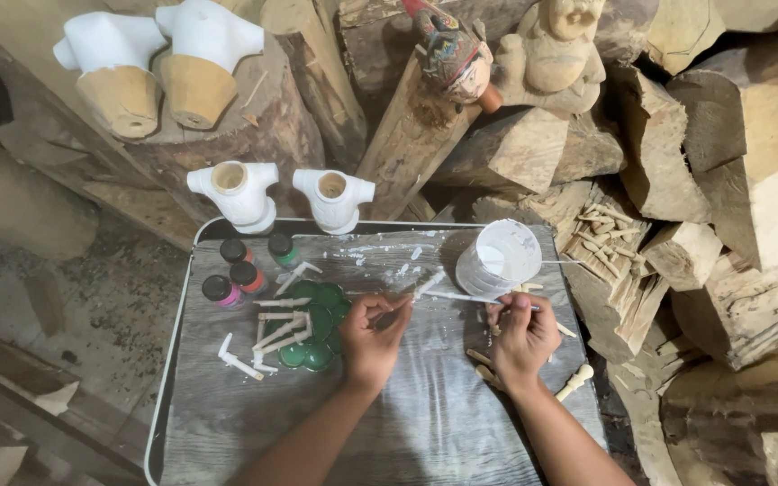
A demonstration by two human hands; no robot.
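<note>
My left hand (pixel 373 335) pinches a small white-painted wooden stick (pixel 400 304) over the middle of the grey tray table (pixel 425 423). My right hand (pixel 521 335) holds a thin paintbrush (pixel 461 296) whose white tip points left toward that stick. A white paint cup (pixel 500 257) stands just behind the brush. Left of my left hand, several white-painted wooden pieces (pixel 281 331) lie across a green palette (pixel 317 333).
Three small paint bottles (pixel 243 273) stand at the tray's back left. Two white-painted wooden torsos (pixel 283 193) stand behind the tray, two more (pixel 159 67) on a log. Carved figures (pixel 506 54) and wood blocks crowd the back and right. Unpainted pegs (pixel 574 382) lie near my right hand.
</note>
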